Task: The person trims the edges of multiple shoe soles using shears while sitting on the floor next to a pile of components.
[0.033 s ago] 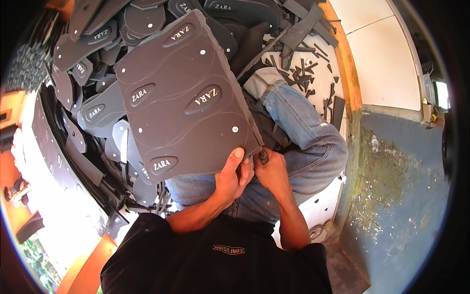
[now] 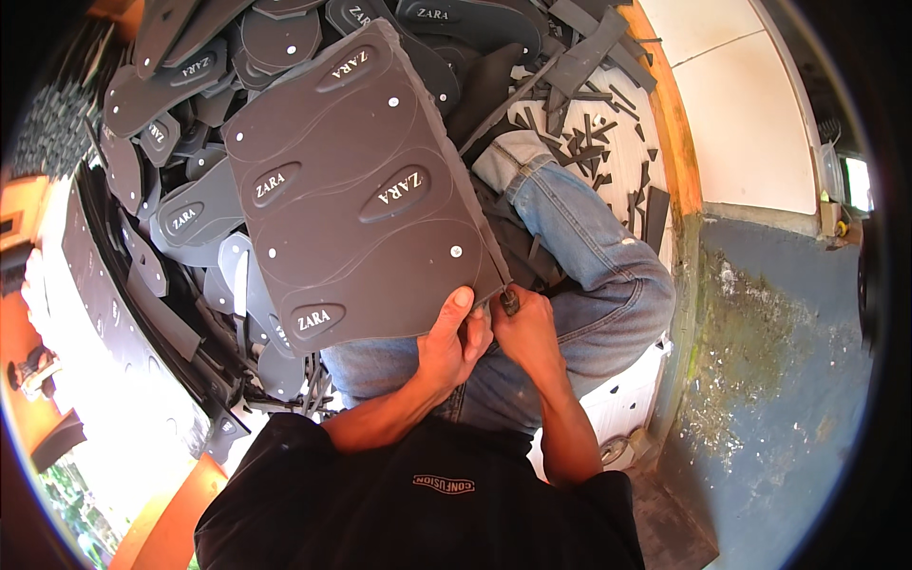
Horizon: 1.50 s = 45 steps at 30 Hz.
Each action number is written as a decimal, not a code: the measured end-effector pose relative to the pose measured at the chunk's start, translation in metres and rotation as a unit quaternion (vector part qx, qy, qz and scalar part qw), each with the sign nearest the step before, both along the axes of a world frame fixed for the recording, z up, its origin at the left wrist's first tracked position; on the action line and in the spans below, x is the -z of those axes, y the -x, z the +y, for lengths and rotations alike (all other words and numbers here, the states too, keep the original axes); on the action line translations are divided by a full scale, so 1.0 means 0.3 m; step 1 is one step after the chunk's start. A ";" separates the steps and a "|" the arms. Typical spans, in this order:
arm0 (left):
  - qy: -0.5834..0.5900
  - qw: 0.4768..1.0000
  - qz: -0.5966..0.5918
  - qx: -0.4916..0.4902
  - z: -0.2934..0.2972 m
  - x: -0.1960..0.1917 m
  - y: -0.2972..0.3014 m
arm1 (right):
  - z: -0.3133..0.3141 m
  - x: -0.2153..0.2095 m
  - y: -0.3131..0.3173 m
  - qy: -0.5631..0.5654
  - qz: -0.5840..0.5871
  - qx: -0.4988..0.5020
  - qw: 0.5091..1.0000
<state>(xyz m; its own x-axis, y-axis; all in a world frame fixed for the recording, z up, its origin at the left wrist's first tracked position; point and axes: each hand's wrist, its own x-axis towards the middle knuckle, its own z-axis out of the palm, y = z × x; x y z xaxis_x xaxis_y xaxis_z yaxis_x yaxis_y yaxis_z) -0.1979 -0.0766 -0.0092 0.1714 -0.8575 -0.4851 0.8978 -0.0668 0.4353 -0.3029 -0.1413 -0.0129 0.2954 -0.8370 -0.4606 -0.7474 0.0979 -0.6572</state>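
The fingers (image 2: 463,302) of our left hand (image 2: 454,342) are closed on the near edge of a large dark rubber sheet (image 2: 356,185), the thumb lying flat on its top face. Just beside it, our right hand (image 2: 525,332) is curled tight around a small dark tool (image 2: 510,302) at the sheet's near right corner; we cannot tell which tool it is. The two hands touch each other. The sheet rests tilted over our lap, above the legs in blue jeans (image 2: 579,252), and it shows sole outlines, oval raised labels and small pale dots. Beyond and to the left of it lies a heap of cut dark sole pieces (image 2: 180,104). To the right, narrow dark offcuts (image 2: 594,123) are scattered on a white floor.
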 end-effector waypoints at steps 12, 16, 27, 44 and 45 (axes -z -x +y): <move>-0.013 1.000 -0.009 0.025 0.004 -0.002 -0.008 | -0.080 0.118 -0.108 0.031 -0.070 0.000 0.997; -0.002 1.000 -0.004 0.028 0.003 -0.009 -0.011 | -0.123 0.110 -0.140 0.029 -0.091 -0.036 0.995; 0.026 0.998 0.046 0.025 0.025 0.004 -0.021 | -0.185 0.072 -0.265 0.149 -0.185 -0.035 0.971; -0.013 0.992 0.075 0.101 0.090 -0.022 -0.024 | -0.392 0.202 -0.445 0.060 -0.068 -0.021 0.996; -0.035 0.983 0.090 0.159 0.110 -0.036 -0.032 | -0.390 0.193 -0.442 0.055 -0.073 -0.026 0.995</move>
<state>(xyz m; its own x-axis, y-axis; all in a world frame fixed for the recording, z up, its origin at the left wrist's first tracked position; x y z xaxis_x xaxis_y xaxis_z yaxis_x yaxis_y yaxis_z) -0.1882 -0.0435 0.0016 -0.1928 -0.8178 -0.5423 0.8887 -0.3798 0.2567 -0.1703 -0.2583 -0.0709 0.3961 -0.8623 -0.3155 -0.6456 -0.0172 -0.7635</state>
